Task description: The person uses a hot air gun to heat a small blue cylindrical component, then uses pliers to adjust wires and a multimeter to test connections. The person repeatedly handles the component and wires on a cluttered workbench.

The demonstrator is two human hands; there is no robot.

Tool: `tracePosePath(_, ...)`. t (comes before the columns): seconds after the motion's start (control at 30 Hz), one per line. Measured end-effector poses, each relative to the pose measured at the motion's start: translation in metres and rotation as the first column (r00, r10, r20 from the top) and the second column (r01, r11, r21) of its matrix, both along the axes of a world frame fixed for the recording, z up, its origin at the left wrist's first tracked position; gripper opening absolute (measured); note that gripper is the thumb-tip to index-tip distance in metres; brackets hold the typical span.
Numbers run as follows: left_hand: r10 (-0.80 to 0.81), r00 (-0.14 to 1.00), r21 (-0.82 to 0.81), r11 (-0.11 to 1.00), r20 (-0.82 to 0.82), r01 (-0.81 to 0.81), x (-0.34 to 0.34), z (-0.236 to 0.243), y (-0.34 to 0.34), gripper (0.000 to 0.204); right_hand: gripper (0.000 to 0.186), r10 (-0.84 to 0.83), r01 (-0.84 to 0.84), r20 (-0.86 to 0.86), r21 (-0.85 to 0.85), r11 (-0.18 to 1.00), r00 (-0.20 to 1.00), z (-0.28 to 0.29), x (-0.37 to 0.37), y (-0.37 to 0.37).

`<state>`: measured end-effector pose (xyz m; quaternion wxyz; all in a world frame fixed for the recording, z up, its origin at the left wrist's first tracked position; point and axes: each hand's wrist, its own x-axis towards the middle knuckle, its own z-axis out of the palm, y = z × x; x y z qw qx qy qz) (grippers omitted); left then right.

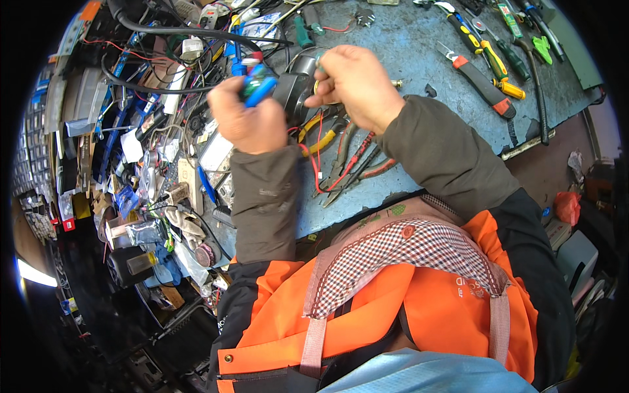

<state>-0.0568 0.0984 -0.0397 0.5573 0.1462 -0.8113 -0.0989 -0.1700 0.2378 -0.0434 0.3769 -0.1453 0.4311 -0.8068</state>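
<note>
My left hand (pixel 247 121) is closed around a small object with a blue end and green parts (pixel 260 90); its exact kind is unclear. My right hand (pixel 359 84) has its fingers pinched together just to the right, and whatever sits between the tips is mostly hidden. Between and behind the hands is a black and grey round-bodied part (pixel 293 88), partly covered by them. Below the hands, pliers with yellow handles (pixel 313 145) and pliers with red handles (pixel 379 169) lie on the blue-grey bench (pixel 298 219), with a thin red wire (pixel 318 171) across them.
Dense clutter of cables, parts and tools fills the left side, with a thick black cable (pixel 177 29) arching over it. At the right lie a red-and-black handled knife (pixel 483 85), yellow-and-black screwdrivers (pixel 495 60) and a black rod (pixel 538 98) near the bench edge.
</note>
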Motion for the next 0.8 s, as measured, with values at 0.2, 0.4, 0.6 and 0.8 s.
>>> tracePosePath(0.2,-0.219,0.926,0.559,0.746,-0.308,0.362,-0.005,0.003,-0.007,0.030,0.026,0.049,-0.049,-0.052,0.015,0.999,0.997,0.008,-0.005,0.001)
tracePosePath(0.4,-0.453,0.737,0.811,0.048,-0.502,0.583,-0.001,0.010,0.001,0.014,0.019,0.064,-0.043,-0.273,0.083,0.996,0.960,0.005,-0.006,0.003)
tracePosePath(0.6,-0.472,0.801,0.870,0.129,-0.369,0.477,-0.002,0.010,0.006,0.012,0.018,0.073,-0.041,-0.387,0.091,0.995,0.919,0.002,-0.006,0.001)
tracePosePath(0.8,-0.413,0.793,0.866,0.019,-0.448,0.500,0.000,0.010,0.000,0.011,0.019,0.066,-0.040,-0.462,0.066,0.997,0.884,0.000,-0.006,0.000)
